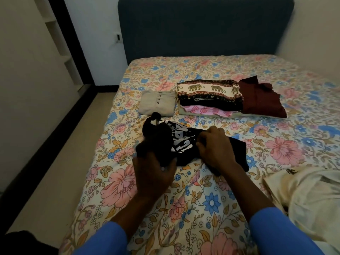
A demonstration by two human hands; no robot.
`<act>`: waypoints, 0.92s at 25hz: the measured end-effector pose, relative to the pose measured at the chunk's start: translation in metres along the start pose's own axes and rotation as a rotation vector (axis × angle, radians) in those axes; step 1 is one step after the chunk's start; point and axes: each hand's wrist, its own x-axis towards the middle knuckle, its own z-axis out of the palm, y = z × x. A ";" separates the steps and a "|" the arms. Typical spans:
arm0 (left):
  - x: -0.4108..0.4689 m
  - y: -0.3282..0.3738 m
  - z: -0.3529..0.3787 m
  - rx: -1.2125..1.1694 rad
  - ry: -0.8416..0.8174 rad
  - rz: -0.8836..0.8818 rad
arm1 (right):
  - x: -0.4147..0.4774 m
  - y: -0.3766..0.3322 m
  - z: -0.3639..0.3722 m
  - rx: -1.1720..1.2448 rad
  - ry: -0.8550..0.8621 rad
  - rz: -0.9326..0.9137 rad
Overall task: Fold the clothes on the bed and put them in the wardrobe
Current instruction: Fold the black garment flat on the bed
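A black T-shirt (181,142) with a white print lies partly folded on the floral bed (202,199). My left hand (152,173) grips its bunched left side from below. My right hand (215,146) pinches the cloth near its middle, fingers curled on the fabric. Beyond it lie folded clothes: a beige buttoned top (158,103), a stack topped by an elephant-print cloth (209,96) over a pink patterned piece (204,110), and a maroon shirt (261,100).
An unfolded cream garment (305,196) lies at the bed's right front. The dark blue headboard (202,28) stands at the far end. Bare floor (55,172) runs along the bed's left side, by a white wall with shelves (60,43).
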 end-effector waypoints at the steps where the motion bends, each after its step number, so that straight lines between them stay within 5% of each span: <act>1: 0.013 0.009 0.001 -0.171 0.145 -0.229 | 0.003 0.000 -0.002 -0.016 -0.085 -0.034; 3: 0.033 0.016 -0.003 -0.631 0.547 -0.759 | 0.004 0.002 0.002 -0.123 -0.208 -0.099; 5: 0.025 0.018 0.000 -0.610 0.570 -0.920 | 0.005 0.005 0.005 -0.072 -0.130 -0.114; 8: -0.004 0.035 0.002 -0.248 0.173 -0.371 | 0.010 0.000 -0.006 0.209 -0.006 -0.116; 11: 0.016 0.039 0.018 -0.040 -0.231 0.105 | 0.022 -0.004 -0.026 0.330 -0.104 -0.218; 13: 0.044 0.042 0.026 0.045 -0.331 0.166 | 0.021 -0.007 -0.032 0.309 -0.132 -0.265; 17: 0.086 0.046 0.016 -0.122 -0.528 -0.062 | 0.020 0.002 -0.031 0.181 0.110 -0.195; 19: 0.086 0.052 0.011 -0.097 -0.589 0.001 | 0.022 0.003 -0.034 0.202 0.203 -0.173; 23: 0.074 0.062 0.025 -0.073 -0.411 0.059 | 0.023 0.000 -0.039 0.252 0.281 -0.125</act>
